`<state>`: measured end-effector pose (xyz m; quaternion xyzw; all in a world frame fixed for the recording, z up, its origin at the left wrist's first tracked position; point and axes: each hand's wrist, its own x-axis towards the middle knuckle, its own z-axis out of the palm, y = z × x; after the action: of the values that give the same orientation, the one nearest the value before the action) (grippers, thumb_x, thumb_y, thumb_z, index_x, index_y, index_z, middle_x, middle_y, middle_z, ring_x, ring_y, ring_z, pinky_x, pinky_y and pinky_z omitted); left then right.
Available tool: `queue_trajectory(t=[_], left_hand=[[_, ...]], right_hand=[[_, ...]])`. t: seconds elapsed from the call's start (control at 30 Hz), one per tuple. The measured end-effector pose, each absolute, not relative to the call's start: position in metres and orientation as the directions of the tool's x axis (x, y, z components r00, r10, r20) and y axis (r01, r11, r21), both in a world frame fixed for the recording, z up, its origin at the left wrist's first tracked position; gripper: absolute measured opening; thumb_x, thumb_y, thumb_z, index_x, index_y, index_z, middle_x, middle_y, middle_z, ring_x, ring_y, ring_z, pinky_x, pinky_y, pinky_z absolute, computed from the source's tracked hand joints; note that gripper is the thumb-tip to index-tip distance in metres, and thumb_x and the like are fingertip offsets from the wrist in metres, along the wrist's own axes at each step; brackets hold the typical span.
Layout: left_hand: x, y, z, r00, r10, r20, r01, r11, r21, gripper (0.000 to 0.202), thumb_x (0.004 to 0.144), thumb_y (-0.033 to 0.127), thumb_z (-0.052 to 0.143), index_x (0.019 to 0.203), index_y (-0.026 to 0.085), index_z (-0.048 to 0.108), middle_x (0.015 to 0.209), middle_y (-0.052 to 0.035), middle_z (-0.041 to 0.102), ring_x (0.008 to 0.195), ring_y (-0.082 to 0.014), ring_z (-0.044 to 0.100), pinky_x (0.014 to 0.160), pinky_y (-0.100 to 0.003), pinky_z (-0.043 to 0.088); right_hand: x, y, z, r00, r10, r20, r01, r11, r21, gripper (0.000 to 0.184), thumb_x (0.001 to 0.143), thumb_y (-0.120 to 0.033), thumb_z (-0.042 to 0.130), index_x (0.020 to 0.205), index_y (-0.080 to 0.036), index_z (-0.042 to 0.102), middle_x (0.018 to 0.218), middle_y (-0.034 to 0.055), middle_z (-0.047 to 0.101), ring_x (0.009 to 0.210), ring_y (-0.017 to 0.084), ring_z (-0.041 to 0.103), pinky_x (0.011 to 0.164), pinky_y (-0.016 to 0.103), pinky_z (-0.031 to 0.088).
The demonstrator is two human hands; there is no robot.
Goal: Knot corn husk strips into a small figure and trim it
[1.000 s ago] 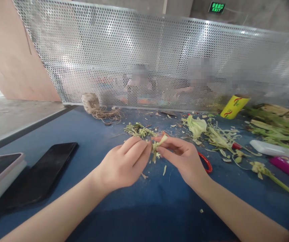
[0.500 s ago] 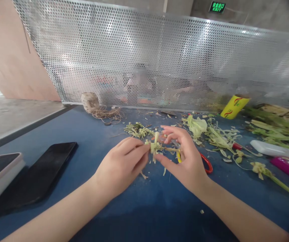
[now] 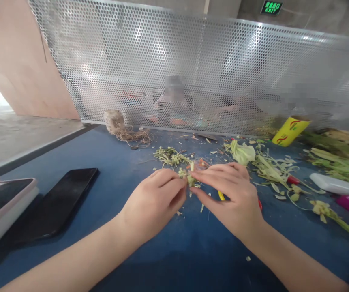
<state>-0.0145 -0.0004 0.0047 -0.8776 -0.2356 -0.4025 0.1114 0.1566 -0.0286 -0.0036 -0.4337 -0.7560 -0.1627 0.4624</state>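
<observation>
Green stalk bit between opposing fingertips

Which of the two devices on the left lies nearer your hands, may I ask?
The black phone, flat on the table; the pink-rimmed one sits farther left. Left hand and right hand pinch a plant bit.

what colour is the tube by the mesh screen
The tube is yellow with red markings; head view.

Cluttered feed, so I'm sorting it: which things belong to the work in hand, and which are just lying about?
In hand: left hand, right hand, both pinching the small leaf bundle.
Lying about: black phone, twine ball, yellow container.
</observation>
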Motion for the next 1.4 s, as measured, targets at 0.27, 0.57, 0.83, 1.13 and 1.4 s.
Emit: queue_trajectory(t=[0.27,0.57,0.83,1.13,1.4], left_hand=[[-0.013,-0.005,0.008,0.483,0.473,0.737,0.507,-0.837,0.205,0.014,0.076,0.009,0.049,0.070,0.014,0.061,0.066,-0.0014,0.061,0.056,-0.0091,0.055,0.056,-0.019,0.049],[-0.014,-0.003,0.005,0.477,0.519,0.709,0.469,-0.833,0.294,0.012,0.075,0.008,0.051,0.071,0.015,0.059,0.065,-0.0003,0.056,0.055,-0.0079,0.051,0.053,-0.018,0.047],[-0.023,0.010,0.009,0.663,0.302,0.685,0.389,-0.921,0.029,0.017,0.082,0.008,0.047,0.085,0.013,0.063,0.078,-0.0060,0.059,0.075,-0.0149,0.053,0.067,-0.027,0.048],[-0.022,0.012,0.008,0.694,0.165,0.701,0.382,-0.910,-0.164,0.012,0.080,0.009,0.050,0.083,0.010,0.062,0.073,-0.0059,0.059,0.073,-0.0159,0.055,0.065,-0.029,0.051],[-0.021,0.008,0.014,0.714,0.004,0.700,0.296,-0.908,-0.296,0.014,0.081,0.008,0.050,0.074,0.010,0.063,0.068,-0.0046,0.063,0.072,-0.0167,0.058,0.062,-0.027,0.052]], right_hand=[[0.164,-0.027,-0.007,-0.339,0.431,0.836,0.801,0.598,0.016,0.028,0.075,-0.019,0.062,0.100,-0.032,0.062,0.084,-0.0042,0.071,0.079,0.018,0.062,0.084,0.040,0.034],[0.164,-0.028,-0.005,-0.355,0.476,0.805,0.774,0.633,-0.033,0.028,0.077,-0.019,0.060,0.101,-0.032,0.061,0.090,-0.0039,0.070,0.079,0.018,0.062,0.087,0.041,0.034],[0.169,-0.020,0.004,-0.196,0.742,0.641,0.692,0.568,-0.445,0.015,0.078,-0.029,0.056,0.088,-0.027,0.067,0.100,0.0041,0.062,0.094,0.020,0.057,0.084,0.038,0.043],[0.166,-0.023,0.006,-0.262,0.842,0.472,0.670,0.511,-0.539,0.014,0.080,-0.032,0.053,0.071,-0.024,0.061,0.074,-0.0017,0.066,0.071,0.015,0.060,0.071,0.029,0.042],[0.168,-0.022,0.010,-0.285,0.926,0.250,0.590,0.375,-0.715,0.025,0.082,-0.037,0.047,0.070,-0.020,0.060,0.064,-0.0014,0.060,0.058,0.011,0.053,0.052,0.021,0.040]])
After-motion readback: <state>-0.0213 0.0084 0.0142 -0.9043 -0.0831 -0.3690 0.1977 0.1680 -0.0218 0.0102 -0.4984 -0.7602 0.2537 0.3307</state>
